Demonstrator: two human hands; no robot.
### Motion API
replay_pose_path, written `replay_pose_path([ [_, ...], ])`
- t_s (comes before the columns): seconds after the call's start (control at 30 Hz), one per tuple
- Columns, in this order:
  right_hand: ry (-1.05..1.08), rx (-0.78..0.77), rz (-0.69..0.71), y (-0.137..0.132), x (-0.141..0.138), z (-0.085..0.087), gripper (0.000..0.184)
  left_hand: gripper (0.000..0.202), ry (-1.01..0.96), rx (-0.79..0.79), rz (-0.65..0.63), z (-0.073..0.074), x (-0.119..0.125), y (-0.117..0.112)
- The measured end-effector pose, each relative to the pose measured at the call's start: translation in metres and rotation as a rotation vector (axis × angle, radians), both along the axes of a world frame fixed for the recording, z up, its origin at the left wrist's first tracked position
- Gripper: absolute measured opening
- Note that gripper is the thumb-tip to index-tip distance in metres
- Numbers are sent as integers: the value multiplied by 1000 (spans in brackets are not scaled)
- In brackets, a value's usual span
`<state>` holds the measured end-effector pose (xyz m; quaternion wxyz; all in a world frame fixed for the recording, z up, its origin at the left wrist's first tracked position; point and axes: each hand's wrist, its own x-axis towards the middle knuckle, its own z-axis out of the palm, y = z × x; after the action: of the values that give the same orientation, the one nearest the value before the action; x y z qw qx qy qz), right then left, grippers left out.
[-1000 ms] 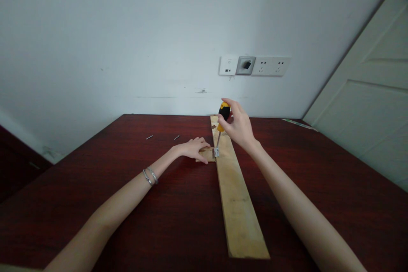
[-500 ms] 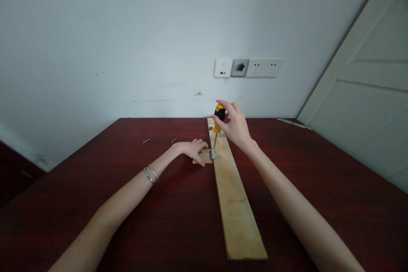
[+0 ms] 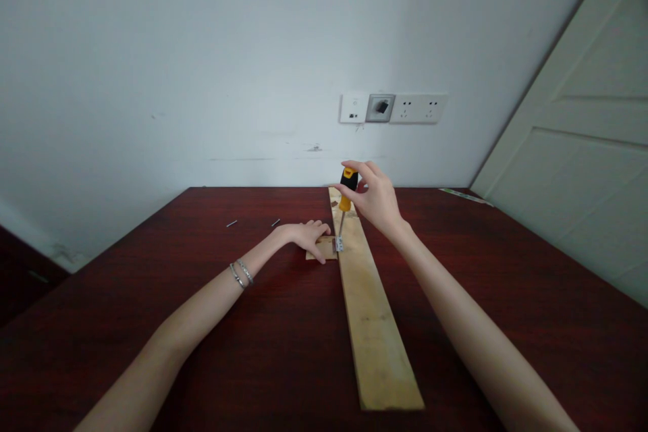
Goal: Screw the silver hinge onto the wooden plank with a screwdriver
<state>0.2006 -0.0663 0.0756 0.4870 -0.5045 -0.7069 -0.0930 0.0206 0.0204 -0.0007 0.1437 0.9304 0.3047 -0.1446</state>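
Observation:
A yellow and black screwdriver (image 3: 348, 182) is pinched by its handle in my right hand (image 3: 377, 199), slightly tilted, shaft pointing down. Its tip meets a small metal hinge (image 3: 339, 244), which spans the joint between a long wooden board (image 3: 369, 310) and a small wood piece (image 3: 328, 248). Whether a screw sits under the tip is too small to tell. My left hand (image 3: 307, 236) lies over the small wood piece with thumb and fingers spread, pressing on it and partly covering it.
Two small metal screws or pins, a left one (image 3: 231, 223) and a right one (image 3: 275, 222), lie on the dark red table (image 3: 227, 364). A flat printed strip (image 3: 466, 197) is at the back right. Behind stands a wall with sockets (image 3: 418, 109); a white door (image 3: 582, 121) is right.
My right hand and the screwdriver handle have shifted very slightly, with the tip still at the hinge. My left hand keeps its place.

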Motion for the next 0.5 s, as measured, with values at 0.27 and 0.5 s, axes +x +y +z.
replay_pose_path([
  [0.27,7,-10,2,-1,-2,0,48,83,-42,23,-1,-4,-6,-1],
  [0.5,-10,-33,-27,-2,-3,1,49,80,-81,26,6,-11,-11,0],
])
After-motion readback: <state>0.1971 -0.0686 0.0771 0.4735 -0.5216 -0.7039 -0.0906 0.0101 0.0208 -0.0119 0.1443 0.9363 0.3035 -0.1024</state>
